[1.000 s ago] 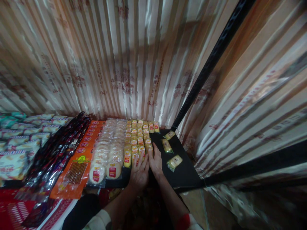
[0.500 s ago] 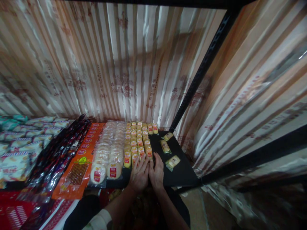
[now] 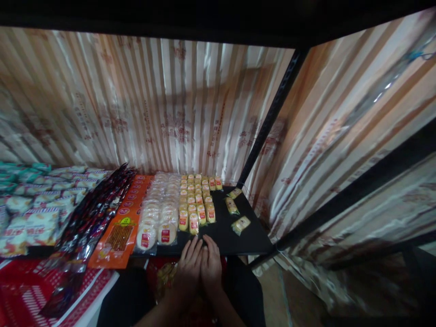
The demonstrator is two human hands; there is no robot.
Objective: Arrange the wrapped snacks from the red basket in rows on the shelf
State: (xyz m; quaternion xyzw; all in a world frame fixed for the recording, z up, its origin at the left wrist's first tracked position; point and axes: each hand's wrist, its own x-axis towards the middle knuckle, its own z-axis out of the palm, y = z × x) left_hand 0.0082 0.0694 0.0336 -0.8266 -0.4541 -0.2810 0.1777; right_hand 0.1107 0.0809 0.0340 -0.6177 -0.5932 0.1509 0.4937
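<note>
My left hand (image 3: 188, 264) lies at the shelf's front edge, its fingers stretched out and held nearly parallel. Its fingertips are just in front of a small yellow wrapped cake (image 3: 194, 222) that sticks out a little from its row; whether they touch it I cannot tell. Close beside it, my right hand (image 3: 210, 265) rests with fingers extended over the same edge. Neither hand visibly grips anything. Beyond them, several yellow wrapped cakes (image 3: 199, 198) stand in tight rows. Apart on the right lie three loose yellow packs, the closest a pale one (image 3: 241, 225).
Left of the cakes are white round packaged crackers (image 3: 147, 237), orange stick-snack packs (image 3: 116, 238), dark glossy packs (image 3: 91, 213) and white bags (image 3: 42, 225). A black shelf post (image 3: 269, 122) rises at the right. Below sit a red basket (image 3: 25, 295) and a red container (image 3: 160, 274) between the knees.
Both hands have drawn back from the front cakes toward my body, leaving the front packs uncovered. The camera has tilted, showing more of the shelf above.
</note>
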